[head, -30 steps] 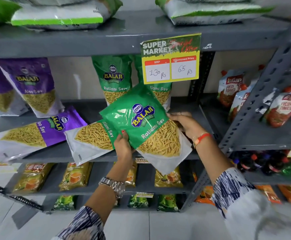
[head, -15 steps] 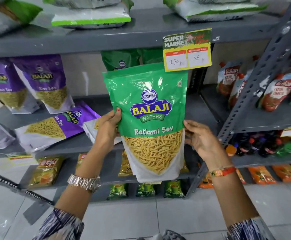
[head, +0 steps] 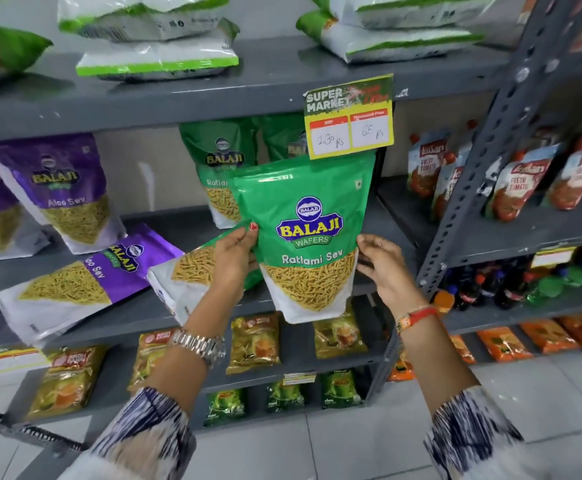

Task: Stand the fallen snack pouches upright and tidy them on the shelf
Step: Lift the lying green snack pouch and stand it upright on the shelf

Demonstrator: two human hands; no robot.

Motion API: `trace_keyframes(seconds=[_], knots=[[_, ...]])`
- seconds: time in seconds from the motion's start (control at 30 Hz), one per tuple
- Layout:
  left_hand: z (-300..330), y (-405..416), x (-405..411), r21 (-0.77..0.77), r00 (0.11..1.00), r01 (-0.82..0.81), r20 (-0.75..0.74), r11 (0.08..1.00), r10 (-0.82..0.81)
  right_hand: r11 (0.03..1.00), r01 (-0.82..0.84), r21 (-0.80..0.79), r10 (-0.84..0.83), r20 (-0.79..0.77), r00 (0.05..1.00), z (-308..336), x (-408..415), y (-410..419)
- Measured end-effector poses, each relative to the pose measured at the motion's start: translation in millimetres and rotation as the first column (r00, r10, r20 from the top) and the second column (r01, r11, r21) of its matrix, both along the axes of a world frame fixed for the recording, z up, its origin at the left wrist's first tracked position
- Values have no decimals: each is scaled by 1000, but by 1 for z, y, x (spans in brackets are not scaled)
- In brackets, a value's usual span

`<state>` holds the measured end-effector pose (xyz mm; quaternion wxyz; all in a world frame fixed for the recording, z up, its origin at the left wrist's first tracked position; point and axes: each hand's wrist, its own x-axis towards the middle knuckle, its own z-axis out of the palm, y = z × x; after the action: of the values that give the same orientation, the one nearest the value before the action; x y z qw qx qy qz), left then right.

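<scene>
A green Ratlami Sev pouch [head: 312, 233] is held upright in front of the grey middle shelf [head: 116, 317]. My left hand [head: 234, 252] grips its left edge and my right hand [head: 383, 261] grips its right edge. Behind my left hand a second green pouch [head: 189, 275] lies flat on the shelf. A purple Aloo Sev pouch [head: 85, 282] also lies flat to its left. Two green pouches [head: 222, 157] stand at the back, and purple pouches [head: 64, 188] stand upright at the far left.
A yellow price tag [head: 350, 116] hangs from the upper shelf edge just above the held pouch. A slotted steel upright [head: 483, 157] stands at the right, with tomato sauce pouches [head: 521, 185] beyond it. Small yellow packets [head: 254, 337] fill the lower shelf.
The green pouch went from tilted above the fallen one to upright in both hands, and has now shifted right and back toward the shelf under the price tag.
</scene>
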<state>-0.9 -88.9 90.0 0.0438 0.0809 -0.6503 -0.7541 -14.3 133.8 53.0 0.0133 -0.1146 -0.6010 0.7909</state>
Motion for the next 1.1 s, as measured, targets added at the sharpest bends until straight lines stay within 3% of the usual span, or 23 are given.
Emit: trace_keyframes(seconds=[0.33,0.73,0.83,0.97,1.03,1.1], knots=[[8,58,-67,79,989,146,22,986,-148,980,174,-91,-180,-58,982,4,-68,46],[-8,80,-75,-117,975,214,-39,970,-220,923,367,-114,-376,-63,925,-15,-80,56],[-10,70,-69,-151,983,161,-65,975,-173,885,465,-8,-463,-92,881,-20,-63,44],[-13,33,-63,-215,997,-23,-80,976,6,822,557,118,-530,-199,825,-42,-18,1],[-16,8,-65,-264,989,-134,-90,955,114,872,475,120,-456,-159,876,-55,1,-33],[-18,-15,-68,-318,969,-245,-66,916,236,952,292,93,-290,-37,956,-69,13,-70]])
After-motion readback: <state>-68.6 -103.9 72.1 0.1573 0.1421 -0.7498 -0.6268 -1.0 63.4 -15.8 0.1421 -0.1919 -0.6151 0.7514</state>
